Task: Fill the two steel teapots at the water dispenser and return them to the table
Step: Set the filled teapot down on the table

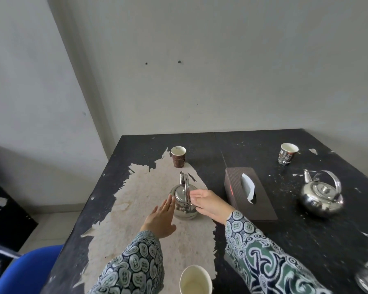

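A small steel teapot (182,203) stands upright on the worn pale patch of the black table (295,240), handle raised. My left hand (160,218) is flat and open at its left side, fingertips touching or nearly touching the body. My right hand (210,203) is open on its right side, fingers reaching toward the handle, not closed around it. A second, larger steel teapot (321,195) sits at the right of the table, untouched.
A brown tissue box (250,197) lies between the teapots. Paper cups stand at the back left (178,156), back right (287,153) and near front (196,280). A blue chair (23,270) is at the lower left. Walls close the table's far side.
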`<state>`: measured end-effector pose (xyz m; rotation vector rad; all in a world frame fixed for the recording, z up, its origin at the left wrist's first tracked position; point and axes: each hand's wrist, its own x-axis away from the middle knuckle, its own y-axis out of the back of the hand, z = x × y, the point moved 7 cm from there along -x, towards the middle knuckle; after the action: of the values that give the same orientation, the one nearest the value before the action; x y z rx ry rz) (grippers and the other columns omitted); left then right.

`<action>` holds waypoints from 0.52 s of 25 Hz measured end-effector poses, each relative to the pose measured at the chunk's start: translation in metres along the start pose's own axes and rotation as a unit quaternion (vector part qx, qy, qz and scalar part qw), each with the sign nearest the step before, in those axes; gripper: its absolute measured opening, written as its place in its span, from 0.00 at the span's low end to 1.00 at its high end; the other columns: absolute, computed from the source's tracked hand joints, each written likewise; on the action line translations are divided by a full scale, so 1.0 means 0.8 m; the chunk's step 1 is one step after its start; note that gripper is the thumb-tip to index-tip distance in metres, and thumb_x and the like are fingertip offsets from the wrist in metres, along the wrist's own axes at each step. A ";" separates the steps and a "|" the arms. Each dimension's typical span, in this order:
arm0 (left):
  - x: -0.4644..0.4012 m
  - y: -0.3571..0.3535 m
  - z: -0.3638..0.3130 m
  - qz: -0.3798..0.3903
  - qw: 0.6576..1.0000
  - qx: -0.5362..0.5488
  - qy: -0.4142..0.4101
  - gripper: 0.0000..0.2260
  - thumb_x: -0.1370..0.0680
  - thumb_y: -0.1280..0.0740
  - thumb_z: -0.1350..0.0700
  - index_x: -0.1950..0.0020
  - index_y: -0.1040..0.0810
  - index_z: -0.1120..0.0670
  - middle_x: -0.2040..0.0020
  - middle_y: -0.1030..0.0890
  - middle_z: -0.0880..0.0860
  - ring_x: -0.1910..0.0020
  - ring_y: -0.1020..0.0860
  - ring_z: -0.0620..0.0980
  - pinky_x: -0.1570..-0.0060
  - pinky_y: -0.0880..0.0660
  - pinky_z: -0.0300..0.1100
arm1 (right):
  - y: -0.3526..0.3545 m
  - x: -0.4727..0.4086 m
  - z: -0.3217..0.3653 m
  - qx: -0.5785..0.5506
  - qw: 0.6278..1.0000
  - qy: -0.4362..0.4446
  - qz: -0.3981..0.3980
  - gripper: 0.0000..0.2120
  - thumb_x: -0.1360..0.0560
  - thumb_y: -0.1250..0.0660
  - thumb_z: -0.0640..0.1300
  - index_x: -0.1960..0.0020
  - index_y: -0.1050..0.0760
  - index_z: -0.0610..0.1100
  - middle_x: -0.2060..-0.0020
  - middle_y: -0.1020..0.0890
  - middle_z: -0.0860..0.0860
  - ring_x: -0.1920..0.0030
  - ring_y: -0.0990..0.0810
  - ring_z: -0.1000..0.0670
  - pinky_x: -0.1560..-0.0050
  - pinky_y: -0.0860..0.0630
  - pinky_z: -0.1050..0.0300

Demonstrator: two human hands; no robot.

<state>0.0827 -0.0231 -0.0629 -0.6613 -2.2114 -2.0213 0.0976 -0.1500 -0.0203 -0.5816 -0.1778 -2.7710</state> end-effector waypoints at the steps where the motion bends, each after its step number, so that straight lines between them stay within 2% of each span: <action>1: 0.007 0.011 -0.001 -0.006 1.000 -0.001 -0.006 0.35 0.21 0.42 0.53 0.25 0.64 0.57 0.23 0.63 0.54 0.24 0.58 0.49 0.26 0.55 0.47 | 0.004 0.014 0.008 0.000 1.000 0.005 0.003 0.18 0.22 0.42 0.37 0.32 0.35 0.37 0.33 0.29 0.42 0.33 0.30 0.47 0.33 0.34 0.55; 4: 0.028 0.056 -0.010 -0.064 0.997 0.012 -0.032 0.32 0.21 0.43 0.52 0.24 0.59 0.56 0.22 0.57 0.53 0.24 0.55 0.48 0.26 0.54 0.46 | 0.016 0.053 0.035 0.015 0.999 0.033 -0.015 0.15 0.22 0.42 0.37 0.36 0.31 0.36 0.37 0.25 0.41 0.36 0.26 0.48 0.37 0.30 0.57; 7: 0.053 0.112 -0.032 -0.153 0.986 0.030 -0.062 0.26 0.21 0.42 0.53 0.25 0.46 0.55 0.23 0.44 0.52 0.25 0.44 0.49 0.27 0.46 0.46 | 0.030 0.090 0.061 0.033 0.997 0.064 -0.042 0.12 0.21 0.42 0.38 0.39 0.28 0.39 0.41 0.22 0.44 0.43 0.23 0.51 0.45 0.26 0.60; 10: 0.083 0.162 -0.068 -0.249 0.962 0.058 -0.095 0.18 0.21 0.41 0.54 0.31 0.33 0.52 0.31 0.29 0.51 0.35 0.28 0.52 0.40 0.31 0.46 | 0.053 0.124 0.081 0.037 0.992 0.097 -0.071 0.09 0.22 0.42 0.39 0.46 0.24 0.44 0.47 0.19 0.48 0.47 0.21 0.51 0.43 0.25 0.55; 13: 0.112 0.196 -0.112 -0.318 0.936 0.071 -0.130 0.14 0.22 0.41 0.54 0.36 0.28 0.50 0.37 0.23 0.48 0.42 0.24 0.50 0.53 0.31 0.42 | 0.090 0.160 0.091 0.022 0.987 0.123 -0.099 0.08 0.22 0.41 0.39 0.49 0.23 0.46 0.50 0.18 0.49 0.49 0.19 0.50 0.45 0.23 0.54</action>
<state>0.0371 -0.0796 0.1250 -0.2092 -3.0012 -2.0725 0.0362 -0.2393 0.1023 -0.2175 -0.2515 -2.9904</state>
